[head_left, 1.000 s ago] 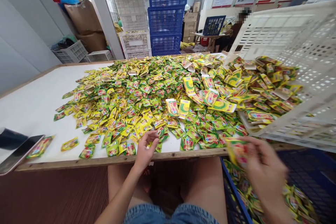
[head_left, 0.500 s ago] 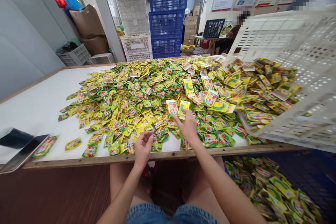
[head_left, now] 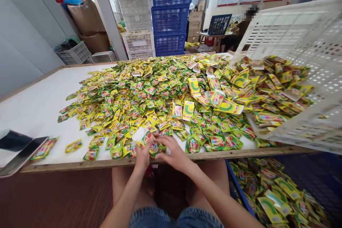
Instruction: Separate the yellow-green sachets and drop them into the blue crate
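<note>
A wide heap of small yellow-green sachets [head_left: 149, 96] covers the white table [head_left: 34, 107]. At the table's near edge my left hand [head_left: 143, 153] is closed on a few sachets [head_left: 147, 138], thumb pressed on top. My right hand [head_left: 172, 153] sits beside it, fingers curled over sachets at the edge, touching the same small bunch. A white crate [head_left: 299, 60] tipped on its side at the right spills more sachets onto the table.
A blue crate [head_left: 317, 185] at my lower right holds loose sachets. A phone [head_left: 21, 155] lies at the table's left edge. Stacked blue crates [head_left: 171, 10] and white crates [head_left: 133, 10] stand behind the table. A person sits at a far table.
My right hand went from the blue crate up to the heap, then drew back to the table edge beside my left hand. My left hand has closed on sachets.
</note>
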Motion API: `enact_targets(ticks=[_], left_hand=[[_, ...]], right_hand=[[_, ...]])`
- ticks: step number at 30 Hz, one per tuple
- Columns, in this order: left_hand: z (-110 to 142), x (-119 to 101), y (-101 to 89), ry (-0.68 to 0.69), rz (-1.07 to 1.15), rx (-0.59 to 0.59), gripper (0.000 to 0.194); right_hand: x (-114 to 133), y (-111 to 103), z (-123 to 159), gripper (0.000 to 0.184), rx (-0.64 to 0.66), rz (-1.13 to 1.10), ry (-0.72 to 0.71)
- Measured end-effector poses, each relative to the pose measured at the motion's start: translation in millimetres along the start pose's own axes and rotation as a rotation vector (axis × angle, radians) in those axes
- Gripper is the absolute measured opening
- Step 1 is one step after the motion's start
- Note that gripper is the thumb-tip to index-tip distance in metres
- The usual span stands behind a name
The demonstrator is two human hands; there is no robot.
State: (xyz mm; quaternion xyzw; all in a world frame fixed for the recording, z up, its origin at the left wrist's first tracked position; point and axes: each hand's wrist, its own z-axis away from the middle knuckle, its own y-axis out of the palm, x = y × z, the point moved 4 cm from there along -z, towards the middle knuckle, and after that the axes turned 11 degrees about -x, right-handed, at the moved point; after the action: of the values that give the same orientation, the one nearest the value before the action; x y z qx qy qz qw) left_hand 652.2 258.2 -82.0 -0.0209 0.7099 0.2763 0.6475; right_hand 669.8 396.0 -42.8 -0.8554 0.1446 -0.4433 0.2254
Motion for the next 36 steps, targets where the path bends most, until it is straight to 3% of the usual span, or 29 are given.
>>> enact_targets(ticks=[2,5,9,11,15,19,22,26,29,32,34,36], left_hand=[[1,-1,-0.1,0.005,-0.030,-0.025,0.049],[3,-5,3.0,0.006,-0.039,-0.031,0.052],[6,-10,7.4,-0.034,-0.022,0.045,0.050],[7,-11,7.5,-0.048,-0.030,0.084,0.050],[8,-12,7.1,-0.048,-0.076,0.122,0.052],[6,-8,11.0,-0.042,-0.162,0.154,0.047],[4,-5,10.5,-0.092,-0.270,0.122,0.043],[6,-12,5.2,-0.162,-0.399,0.078,0.048],[11,-24,9.6,-0.175,-0.366,0.163,0.051],[19,-26,26.2,-0.215,-0.423,0.319,0.044],[24,-21,44.4,-0.250,-0.477,0.478,0.037],[27,-14,61.3,-0.306,-0.458,0.560,0.035]], right_hand=[[-23,-14,-5,0.021,-0.131,0.093,0.135],[-59,-35,-17,0.017,-0.266,0.354,0.279],[-79,-35,-27,0.041,-0.184,0.537,0.268],[-81,-32,-27,0.040,-0.173,0.541,0.272],[-77,-36,-23,0.022,-0.229,0.477,0.286],[-69,-42,-18,0.031,-0.319,0.138,0.409],[-66,-41,-15,0.031,-0.233,-0.090,0.517],[-69,-65,-8,0.034,-0.259,-0.134,0.561],[-73,-96,2,0.040,-0.293,-0.005,0.540],[-71,-117,11,0.045,-0.206,0.179,0.468],[-67,-120,15,0.041,-0.107,0.277,0.397],[-64,-114,16,0.034,0.024,0.339,0.334]])
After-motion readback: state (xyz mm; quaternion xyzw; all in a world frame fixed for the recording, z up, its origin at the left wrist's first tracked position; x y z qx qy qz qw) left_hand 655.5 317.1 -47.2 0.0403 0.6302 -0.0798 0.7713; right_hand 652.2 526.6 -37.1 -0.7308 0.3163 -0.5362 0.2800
